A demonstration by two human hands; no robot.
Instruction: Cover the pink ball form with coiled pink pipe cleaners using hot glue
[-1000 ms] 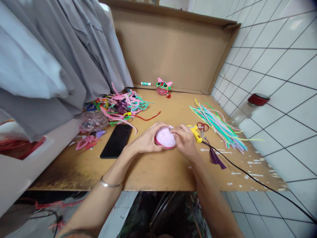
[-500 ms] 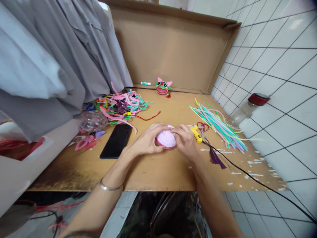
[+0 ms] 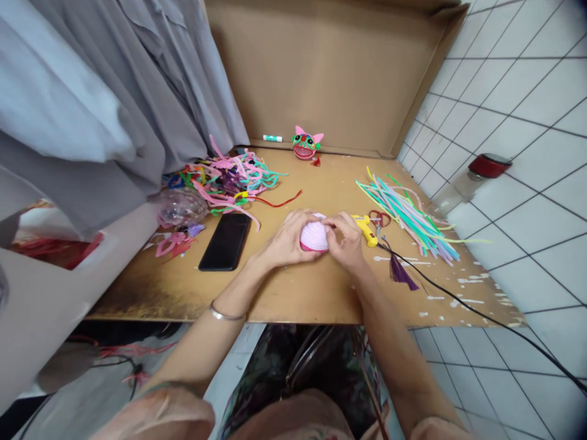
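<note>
A small lilac dome with ridged rows and a dark pink rim (image 3: 314, 236) is between my two hands over the table. My left hand (image 3: 288, 239) wraps round its left side, thumb near the lower rim. The fingertips of my right hand (image 3: 345, 239) are pinched together against the dome's upper right. Whether they hold a thin strand there is too small to tell. A yellow glue gun (image 3: 365, 231) and red-handled scissors (image 3: 380, 220) lie just right of my right hand. The black phone (image 3: 225, 242) lies left of my left hand.
Loose pipe cleaners (image 3: 408, 214) lie at the right by a red-lidded jar (image 3: 472, 180). A purple tassel (image 3: 402, 272) and black cord are nearer. A tangled colourful pile (image 3: 233, 177) is at the left. A small animal head (image 3: 306, 144) and a marker (image 3: 273, 139) stand by the cardboard.
The view has shifted, so the table sits higher in the picture. My left hand has turned a little with the dome, and less of the dome shows. My right fingertips stay against it.
</note>
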